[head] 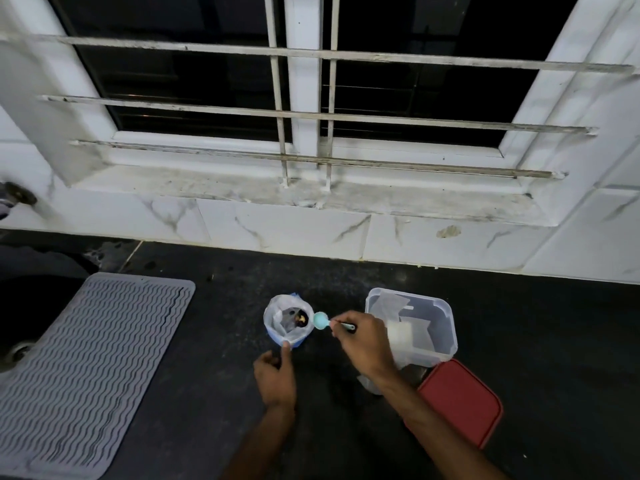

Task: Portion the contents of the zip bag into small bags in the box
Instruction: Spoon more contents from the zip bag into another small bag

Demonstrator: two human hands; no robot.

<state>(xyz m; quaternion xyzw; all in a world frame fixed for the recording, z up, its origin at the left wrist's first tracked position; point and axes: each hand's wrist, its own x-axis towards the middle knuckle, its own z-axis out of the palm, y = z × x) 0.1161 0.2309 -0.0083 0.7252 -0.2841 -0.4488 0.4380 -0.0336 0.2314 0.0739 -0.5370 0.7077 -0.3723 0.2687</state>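
A clear zip bag [288,320] with a blue seal stands open on the dark counter, dark contents visible inside. My left hand [276,377] pinches its near rim. My right hand [360,341] holds a small teal spoon [321,321] by the handle, its bowl at the bag's right edge. To the right stands a clear plastic box [445,327] with several small clear bags [414,332] inside. Another small bag [367,382] lies partly hidden under my right forearm.
A red lid [460,400] lies on the counter in front of the box. A grey ribbed drying mat [90,362] covers the left side, beside a dark sink [20,327]. A tiled wall and barred window rise behind the counter.
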